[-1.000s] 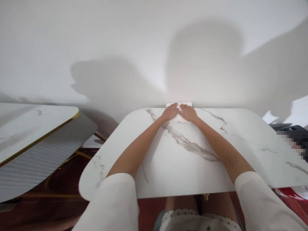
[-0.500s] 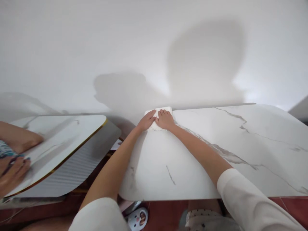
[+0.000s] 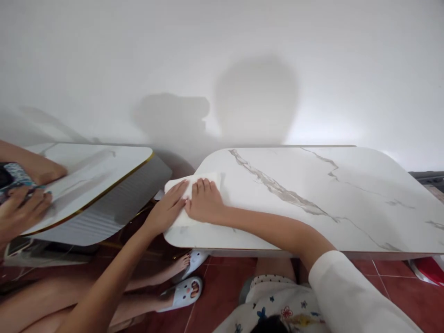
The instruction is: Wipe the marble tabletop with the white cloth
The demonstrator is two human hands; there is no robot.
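A folded white cloth (image 3: 211,178) lies at the left edge of the white marble table (image 3: 312,199). My left hand (image 3: 168,208) lies flat on the cloth's left part, fingers stretched out toward the wall. My right hand (image 3: 204,203) presses down beside it, fingers together and flat on the cloth. The two hands touch at the thumbs. Most of the cloth is hidden under them.
A second marble table with a gold rim (image 3: 90,180) stands to the left. Another person's hand (image 3: 21,210) holds a phone (image 3: 15,175) there, and their slippered feet (image 3: 183,291) rest on the red tile floor (image 3: 391,286). A white wall runs behind.
Both hands slid the cloth from the table's far edge by the wall toward me, to the near left corner. My view shifted downward.
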